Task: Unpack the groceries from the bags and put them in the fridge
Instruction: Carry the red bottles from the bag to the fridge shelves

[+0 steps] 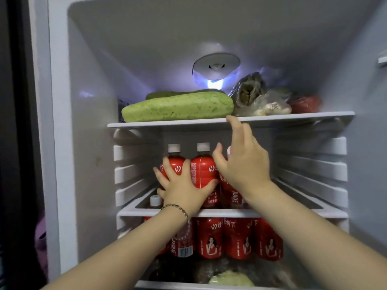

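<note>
Forearms outstretched, left hand splays across red bottles, right hand hovers.

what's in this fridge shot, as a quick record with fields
left hand: spread across two red juice bottles, middle shelf
right hand: open, in front of a third bottle, fingers up by the top shelf edge
top shelf: long green gourd, bagged food
below: more red juice bottles

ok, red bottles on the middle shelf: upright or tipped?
Upright. The red bottles stand white caps up on the middle shelf, left hand spread across them.
</note>
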Action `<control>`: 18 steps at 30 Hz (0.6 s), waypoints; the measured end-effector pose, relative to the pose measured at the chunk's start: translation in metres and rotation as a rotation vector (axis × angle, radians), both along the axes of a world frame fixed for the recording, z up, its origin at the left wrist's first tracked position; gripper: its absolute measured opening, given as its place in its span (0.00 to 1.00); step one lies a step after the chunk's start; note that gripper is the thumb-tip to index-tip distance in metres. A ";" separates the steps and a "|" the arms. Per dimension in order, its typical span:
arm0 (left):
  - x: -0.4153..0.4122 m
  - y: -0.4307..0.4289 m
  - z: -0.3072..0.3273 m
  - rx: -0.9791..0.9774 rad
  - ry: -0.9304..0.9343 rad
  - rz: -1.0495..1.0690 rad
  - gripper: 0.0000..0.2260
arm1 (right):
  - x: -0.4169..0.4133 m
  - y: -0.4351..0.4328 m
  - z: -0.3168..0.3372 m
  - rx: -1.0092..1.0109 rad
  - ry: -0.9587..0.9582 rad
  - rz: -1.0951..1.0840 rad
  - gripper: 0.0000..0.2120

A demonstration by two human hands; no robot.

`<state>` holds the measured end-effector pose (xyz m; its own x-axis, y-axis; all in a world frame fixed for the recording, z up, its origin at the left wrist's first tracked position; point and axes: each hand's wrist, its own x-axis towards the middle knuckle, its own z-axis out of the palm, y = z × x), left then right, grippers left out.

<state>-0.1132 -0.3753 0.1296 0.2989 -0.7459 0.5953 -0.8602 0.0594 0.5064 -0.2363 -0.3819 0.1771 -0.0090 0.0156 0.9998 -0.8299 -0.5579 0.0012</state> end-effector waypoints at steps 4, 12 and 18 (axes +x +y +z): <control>-0.001 -0.002 -0.002 0.012 -0.018 0.022 0.37 | -0.016 -0.019 -0.039 0.240 0.130 -0.081 0.26; 0.001 -0.006 -0.003 0.023 -0.046 0.029 0.38 | -0.050 -0.044 0.013 0.683 -0.369 0.104 0.09; 0.000 -0.008 -0.003 0.026 -0.052 0.048 0.38 | -0.040 -0.057 0.047 0.891 -0.469 0.139 0.22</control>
<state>-0.1133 -0.3832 0.1266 0.3040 -0.7468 0.5915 -0.8870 0.0046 0.4617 -0.2766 -0.4387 0.2244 -0.3485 -0.7648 0.5418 -0.5675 -0.2879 -0.7714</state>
